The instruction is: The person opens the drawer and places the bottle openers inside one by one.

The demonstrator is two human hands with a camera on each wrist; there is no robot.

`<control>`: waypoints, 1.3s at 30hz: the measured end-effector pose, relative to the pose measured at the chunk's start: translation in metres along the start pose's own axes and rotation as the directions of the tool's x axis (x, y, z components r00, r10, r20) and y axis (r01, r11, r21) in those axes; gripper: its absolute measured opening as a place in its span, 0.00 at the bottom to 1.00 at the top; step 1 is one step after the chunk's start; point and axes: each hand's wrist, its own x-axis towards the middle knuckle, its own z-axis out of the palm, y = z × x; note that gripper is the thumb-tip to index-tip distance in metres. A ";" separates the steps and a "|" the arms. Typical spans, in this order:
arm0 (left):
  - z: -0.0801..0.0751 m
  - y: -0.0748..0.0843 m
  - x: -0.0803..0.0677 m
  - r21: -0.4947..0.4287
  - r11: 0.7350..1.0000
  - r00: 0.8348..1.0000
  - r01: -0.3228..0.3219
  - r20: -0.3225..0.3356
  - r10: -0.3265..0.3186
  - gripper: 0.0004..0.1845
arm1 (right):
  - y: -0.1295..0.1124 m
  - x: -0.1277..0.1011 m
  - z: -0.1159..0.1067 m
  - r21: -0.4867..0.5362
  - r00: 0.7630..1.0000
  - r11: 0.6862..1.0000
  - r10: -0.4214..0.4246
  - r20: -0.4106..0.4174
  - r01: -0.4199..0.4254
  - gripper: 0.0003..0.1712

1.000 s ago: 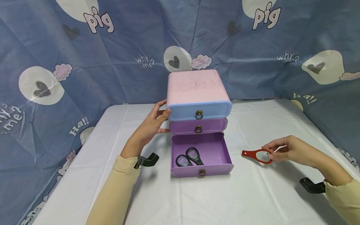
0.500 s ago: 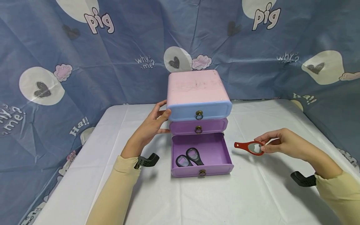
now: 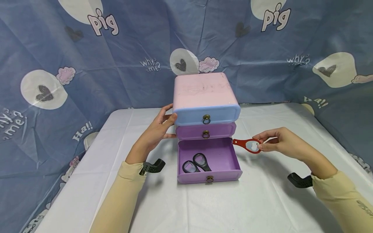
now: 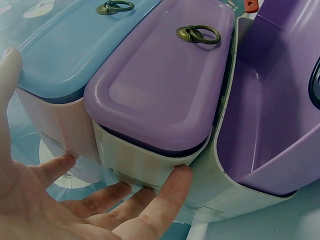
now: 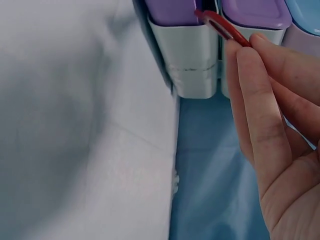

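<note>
Pinched by its lens end between thumb and fingers of my right hand [image 3: 275, 142] is a red magnifying glass [image 3: 247, 144]. Its handle tip points left, at the right side of the pulled-out bottom drawer [image 3: 221, 152]. Two black magnifying glasses [image 3: 189, 166] lie at the left of that purple drawer. My left hand [image 3: 157, 129] rests with spread, straight fingers on the left side of the drawer cabinet [image 3: 202, 90]. In the left wrist view its fingertips [image 4: 181, 175] touch the pale casing under the purple middle drawer [image 4: 160, 75].
The cabinet has a pink top, a blue top drawer [image 3: 189, 117] and brass ring pulls [image 3: 206, 119]; its upper two drawers are pushed in. It stands on a white-covered table [image 3: 140, 200]. A blue patterned cloth [image 3: 131, 48] hangs behind and at both sides.
My right hand has carried the red magnifying glass leftward and away from me, up to the bottom drawer's right side. The left hand has stayed on the cabinet.
</note>
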 end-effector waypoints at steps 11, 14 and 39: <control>-0.001 -0.001 0.000 0.001 1.000 1.000 -0.004 0.002 0.004 0.40 | -0.007 0.001 0.001 0.020 1.000 1.000 0.011 -0.009 -0.011 0.22; -0.001 -0.002 0.000 0.001 1.000 1.000 0.001 0.000 -0.001 0.40 | -0.010 0.002 0.002 0.027 1.000 1.000 0.010 0.004 -0.010 0.22; -0.001 0.001 0.001 0.004 1.000 1.000 0.005 0.002 -0.005 0.41 | -0.048 0.030 0.039 -0.091 0.999 0.995 0.034 0.029 -0.031 0.21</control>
